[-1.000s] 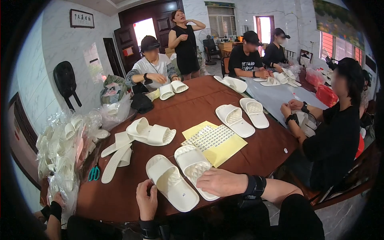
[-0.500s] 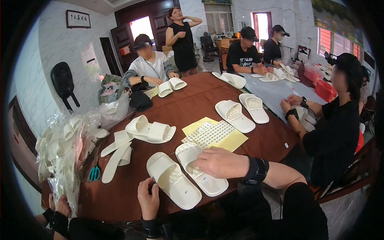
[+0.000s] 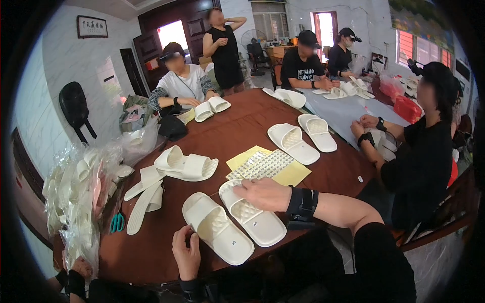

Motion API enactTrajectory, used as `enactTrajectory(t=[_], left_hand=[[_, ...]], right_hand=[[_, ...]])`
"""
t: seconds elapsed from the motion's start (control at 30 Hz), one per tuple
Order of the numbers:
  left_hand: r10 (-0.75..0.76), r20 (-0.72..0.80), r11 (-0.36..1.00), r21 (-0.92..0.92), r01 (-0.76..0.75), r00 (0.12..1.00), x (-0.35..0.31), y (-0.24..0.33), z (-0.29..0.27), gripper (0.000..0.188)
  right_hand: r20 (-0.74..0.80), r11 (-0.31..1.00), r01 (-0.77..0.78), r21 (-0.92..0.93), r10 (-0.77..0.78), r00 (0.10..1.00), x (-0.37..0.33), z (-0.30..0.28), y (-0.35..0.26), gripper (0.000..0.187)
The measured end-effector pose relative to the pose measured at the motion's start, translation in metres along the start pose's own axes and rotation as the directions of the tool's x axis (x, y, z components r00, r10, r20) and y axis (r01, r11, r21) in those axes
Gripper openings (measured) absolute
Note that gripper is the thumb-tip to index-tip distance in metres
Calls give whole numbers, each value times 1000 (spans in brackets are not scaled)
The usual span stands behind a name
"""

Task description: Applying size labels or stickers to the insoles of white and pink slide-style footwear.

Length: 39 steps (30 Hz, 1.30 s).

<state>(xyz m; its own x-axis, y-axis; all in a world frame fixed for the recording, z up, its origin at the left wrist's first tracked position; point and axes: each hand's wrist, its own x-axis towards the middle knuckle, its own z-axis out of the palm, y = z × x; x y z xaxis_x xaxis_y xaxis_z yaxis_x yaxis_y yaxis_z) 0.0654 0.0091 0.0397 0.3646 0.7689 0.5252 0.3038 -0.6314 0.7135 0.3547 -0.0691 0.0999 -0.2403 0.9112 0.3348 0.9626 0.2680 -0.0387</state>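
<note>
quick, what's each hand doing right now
Left hand: fingers open, resting at the table edge beside the left slipper.
Right hand: lying flat on the right slipper, not gripping it.

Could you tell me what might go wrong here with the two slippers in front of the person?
1. The left slipper lies with its heel close to the table edge; the left hand touching it could nudge it off.
2. The right hand rests on the right slipper beside the stud sheet; a careless sweep might scatter it.
3. The scissors lie near the table's left edge and might be knocked off.
</note>
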Motion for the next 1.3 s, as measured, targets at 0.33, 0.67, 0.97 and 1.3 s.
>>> enactTrajectory(t=[0.33,0.67,0.97,1.3], left_hand=[[-60,23,996,-58,61,998,-2,-2,2,24],[-50,-3,999,-1,50,999,-2,-6,1,24],[8,-9,997,75,-7,1000,-1,6,-2,17],[30,-2,993,116,-30,1000,0,5,-1,15]], right_hand=[[-269,995,100,-18,-101,958,3,-60,-24,27],[-426,989,138,59,-100,899,-3,-128,-17,26],[-337,984,-142,104,169,926,-36,-173,52,32],[-674,824,-535,188,504,540,-94,-150,199,46]])
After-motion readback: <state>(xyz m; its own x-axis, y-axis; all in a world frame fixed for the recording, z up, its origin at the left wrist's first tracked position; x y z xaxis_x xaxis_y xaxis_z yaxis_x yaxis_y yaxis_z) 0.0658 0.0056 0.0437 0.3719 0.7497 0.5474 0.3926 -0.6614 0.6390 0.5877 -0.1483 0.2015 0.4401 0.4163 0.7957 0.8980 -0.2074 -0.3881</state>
